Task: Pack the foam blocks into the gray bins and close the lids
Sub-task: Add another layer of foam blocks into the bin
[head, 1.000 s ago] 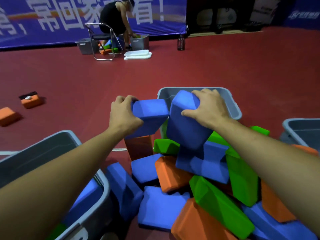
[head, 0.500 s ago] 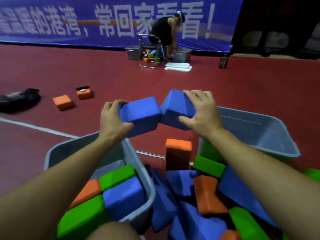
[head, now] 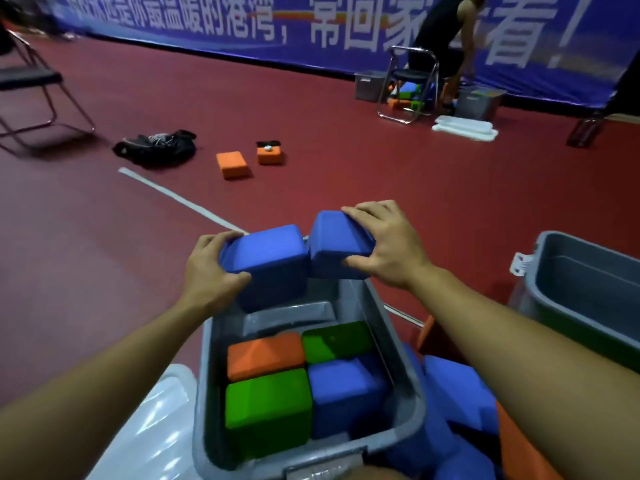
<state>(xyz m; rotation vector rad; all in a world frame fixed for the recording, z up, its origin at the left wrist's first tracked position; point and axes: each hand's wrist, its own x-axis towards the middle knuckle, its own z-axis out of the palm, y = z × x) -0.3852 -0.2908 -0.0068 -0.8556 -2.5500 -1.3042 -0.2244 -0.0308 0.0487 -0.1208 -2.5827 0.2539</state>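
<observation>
My left hand (head: 207,271) grips a blue foam block (head: 268,268), and my right hand (head: 384,247) grips a second blue block (head: 337,249). Both blocks hang side by side over the far end of a gray bin (head: 398,344). Inside the bin lie an orange block (head: 265,355), two green blocks (head: 266,407) and a blue block (head: 343,389). The far part of the bin's floor is bare.
A white lid (head: 152,420) lies left of the bin. A pile of blue and orange blocks (head: 460,393) sits to its right, with another gray bin (head: 588,296) beyond. Two orange blocks (head: 232,164), a black bag (head: 156,147), chairs and a person by more bins are farther off.
Both hands carried the two blue blocks leftward from above the pile to above the gray bin. The view swung left, bringing the bin's inside under my hands.
</observation>
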